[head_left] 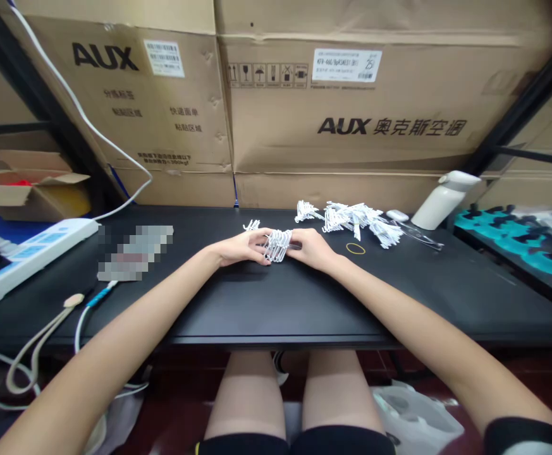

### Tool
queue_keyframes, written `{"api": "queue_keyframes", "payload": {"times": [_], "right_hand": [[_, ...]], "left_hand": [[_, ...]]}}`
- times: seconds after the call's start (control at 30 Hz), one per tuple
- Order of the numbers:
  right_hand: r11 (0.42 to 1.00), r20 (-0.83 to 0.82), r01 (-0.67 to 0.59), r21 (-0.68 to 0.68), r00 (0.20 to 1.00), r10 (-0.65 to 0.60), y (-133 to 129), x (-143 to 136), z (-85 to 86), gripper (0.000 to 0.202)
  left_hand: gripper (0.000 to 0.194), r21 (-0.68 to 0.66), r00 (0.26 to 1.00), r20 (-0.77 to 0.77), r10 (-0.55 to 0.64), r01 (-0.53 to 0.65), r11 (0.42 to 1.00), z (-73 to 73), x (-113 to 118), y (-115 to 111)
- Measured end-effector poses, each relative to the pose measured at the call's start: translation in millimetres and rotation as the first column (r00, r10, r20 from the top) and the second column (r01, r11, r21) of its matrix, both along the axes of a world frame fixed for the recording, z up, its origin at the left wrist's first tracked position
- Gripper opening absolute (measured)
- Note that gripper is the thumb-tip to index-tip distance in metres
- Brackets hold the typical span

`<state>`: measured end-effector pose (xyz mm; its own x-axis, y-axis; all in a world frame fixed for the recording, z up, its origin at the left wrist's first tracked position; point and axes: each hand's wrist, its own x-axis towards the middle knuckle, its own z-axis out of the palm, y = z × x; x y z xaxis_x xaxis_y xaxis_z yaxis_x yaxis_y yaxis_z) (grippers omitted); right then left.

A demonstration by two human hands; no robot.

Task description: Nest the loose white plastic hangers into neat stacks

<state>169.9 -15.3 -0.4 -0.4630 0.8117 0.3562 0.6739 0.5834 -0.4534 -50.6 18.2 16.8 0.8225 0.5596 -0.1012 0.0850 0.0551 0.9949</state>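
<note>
A small row of thin white hooks [278, 245] is held just above the black table, between my two hands. My left hand [241, 248] grips its left side, with the thumb below and the fingers above. On the other side, the fingertips of my right hand [312, 248] close on the right end, partly hiding it. A few loose white hooks [253, 224] lie just behind my left hand. Farther right are a small bunch of hooks [306, 210] and a larger heap of hooks [358, 218]. A yellow rubber band [356, 248] lies in front of the heap.
Glasses [420, 235], a small white case [398, 215] and a white bottle [446, 199] stand or lie at right, near teal objects [517, 240]. To the left are a pixelated flat object [136, 253], a cable and a power strip [33, 262]. Large cartons [276, 139] form the back.
</note>
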Motion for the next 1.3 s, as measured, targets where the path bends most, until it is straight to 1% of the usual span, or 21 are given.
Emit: {"api": "queue_keyframes", "payload": {"times": [0.13,0.3,0.4,0.47,0.57,0.73,0.83,0.93,1.0,1.1,1.2,1.3], "right_hand": [[0.992,0.024,0.055,0.11,0.998,-0.058,-1.5,-4.9,-2.8,0.009],[0.984,0.04,0.069,0.161,0.996,-0.077,-5.5,-11.5,-4.6,0.008],[0.978,0.072,0.085,0.193,0.992,-0.1,-6.4,-11.9,-4.2,0.007],[0.973,0.097,0.066,0.219,0.991,-0.09,-6.6,-11.2,-3.1,0.007],[0.969,0.124,0.005,0.247,0.992,-0.037,-7.9,-10.7,-0.3,0.008],[0.961,0.126,-0.035,0.275,0.992,0.0,-10.3,-11.1,1.4,0.013],[0.957,0.095,-0.023,0.289,0.995,-0.005,-9.0,-10.7,-1.2,0.01],[0.956,0.079,-0.018,0.293,0.997,-0.005,-7.4,-10.1,-3.2,0.006],[0.956,0.077,-0.016,0.294,0.997,-0.007,-7.1,-10.1,-3.2,0.005],[0.957,0.077,-0.008,0.291,0.997,-0.015,-7.1,-10.4,-2.7,0.005],[0.959,0.076,-0.003,0.285,0.997,-0.02,-6.9,-10.0,-2.7,0.005],[0.96,0.078,-0.005,0.281,0.997,-0.018,-6.9,-9.4,-2.3,0.007]], "left_hand": [[0.072,-0.021,1.0,0.016,0.005,-0.005,1.0,1.2,0.7,-3.3],[0.076,-0.045,0.999,-0.02,0.045,-0.046,0.998,6.5,2.4,-8.8],[0.075,-0.055,0.998,-0.003,0.069,-0.069,0.996,6.4,2.6,-8.3],[0.072,-0.079,0.996,0.012,0.092,-0.091,0.993,5.1,2.4,-6.9],[0.066,-0.119,0.994,0.02,0.109,-0.106,0.987,4.5,2.2,-5.9],[0.067,-0.098,0.994,0.031,0.102,-0.098,0.99,7.1,1.8,-8.3],[0.076,-0.056,0.997,0.029,0.067,-0.066,0.996,5.7,0.6,-7.8],[0.087,-0.02,0.998,0.062,0.01,-0.009,1.0,2.4,0.0,-6.3],[0.088,-0.007,0.997,0.081,-0.002,0.002,1.0,1.4,0.3,-6.4],[0.084,-0.002,0.999,0.048,0.015,-0.015,1.0,3.6,1.1,-8.6],[0.076,-0.009,0.999,0.014,0.052,-0.052,0.999,8.0,1.7,-10.7],[0.064,-0.057,0.997,0.021,0.077,-0.076,0.995,10.0,2.4,-10.1]]}}
